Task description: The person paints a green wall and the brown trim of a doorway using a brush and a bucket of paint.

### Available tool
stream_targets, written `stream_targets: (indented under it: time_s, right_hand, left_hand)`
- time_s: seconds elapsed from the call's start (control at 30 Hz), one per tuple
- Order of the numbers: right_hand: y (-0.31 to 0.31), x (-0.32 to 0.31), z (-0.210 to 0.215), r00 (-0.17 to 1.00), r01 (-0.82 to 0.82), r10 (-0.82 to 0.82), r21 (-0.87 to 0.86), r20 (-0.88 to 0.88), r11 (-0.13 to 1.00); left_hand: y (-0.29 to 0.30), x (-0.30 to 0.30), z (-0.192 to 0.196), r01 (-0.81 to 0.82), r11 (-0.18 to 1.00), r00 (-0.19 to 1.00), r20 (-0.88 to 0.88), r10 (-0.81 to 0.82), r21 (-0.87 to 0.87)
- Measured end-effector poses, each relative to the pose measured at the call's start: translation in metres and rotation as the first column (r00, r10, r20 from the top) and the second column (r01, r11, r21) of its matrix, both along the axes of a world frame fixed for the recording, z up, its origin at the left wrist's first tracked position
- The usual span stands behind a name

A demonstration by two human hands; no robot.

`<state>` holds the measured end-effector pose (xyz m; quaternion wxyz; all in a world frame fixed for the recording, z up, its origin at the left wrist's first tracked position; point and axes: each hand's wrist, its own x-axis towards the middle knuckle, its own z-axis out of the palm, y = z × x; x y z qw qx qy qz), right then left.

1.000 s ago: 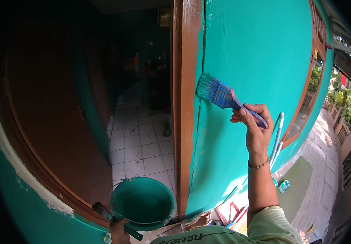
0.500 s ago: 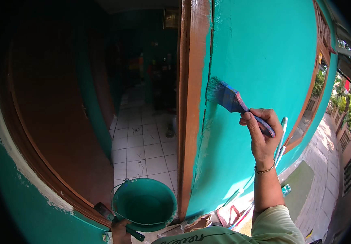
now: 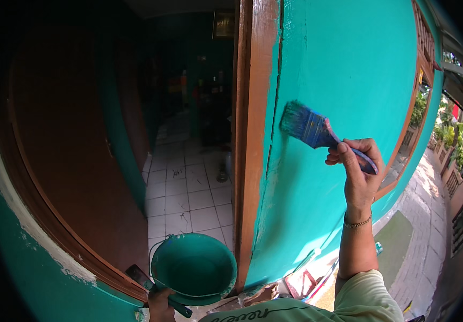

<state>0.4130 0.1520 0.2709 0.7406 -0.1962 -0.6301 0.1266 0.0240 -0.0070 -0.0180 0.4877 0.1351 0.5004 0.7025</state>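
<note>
My right hand (image 3: 361,169) grips the handle of a wide paintbrush (image 3: 312,129) with a paint-stained ferrule. Its green-coated bristles are at the turquoise wall (image 3: 344,64), just right of the dark gap beside the brown door frame (image 3: 250,161). Low at the left, my left hand (image 3: 160,305) closes at the side of a green bucket (image 3: 194,268) with a thin wire handle. Green paint appears to lie inside. A dark-handled tool (image 3: 180,308), perhaps another brush, passes through the same hand; the fingers are partly hidden.
Beyond the doorway lies a white tiled floor (image 3: 180,188) in a dim room. A brown door (image 3: 76,161) stands at the left. At the wall's foot is a reddish angular object (image 3: 301,283). Farther right are a brown-framed window (image 3: 403,145) and a paved path (image 3: 424,214).
My right hand and the paintbrush have moved right, away from the door frame's edge. The bucket has shifted very slightly right in view.
</note>
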Motion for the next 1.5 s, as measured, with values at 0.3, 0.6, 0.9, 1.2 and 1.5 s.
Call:
stream_targets:
  time_s: [0.3,0.6,0.9,1.2,1.5]
  right_hand:
    - [0.017,-0.003,0.000,0.999,-0.016,0.016,0.013,0.034,1.000]
    - [0.018,-0.010,0.021,0.995,-0.101,0.100,0.020,0.014,0.995]
    - [0.007,0.005,0.053,1.000,-0.030,0.029,0.091,0.013,0.995]
    - [0.018,0.022,0.054,0.997,0.009,-0.013,0.066,0.074,0.998]
    - [0.025,0.010,0.063,0.996,-0.042,0.036,0.080,0.075,0.996]
  left_hand:
    - [0.007,0.008,0.009,-0.009,1.000,0.999,0.035,0.010,-0.028]
    - [0.007,-0.005,-0.012,0.070,0.998,0.997,0.036,-0.069,-0.004]
    - [0.010,-0.001,-0.014,-0.042,0.998,0.999,0.029,0.044,-0.042]
    - [0.012,-0.005,-0.022,-0.043,0.999,0.998,0.048,0.044,-0.029]
    - [0.016,-0.004,-0.015,-0.038,0.997,0.997,0.059,0.042,-0.062]
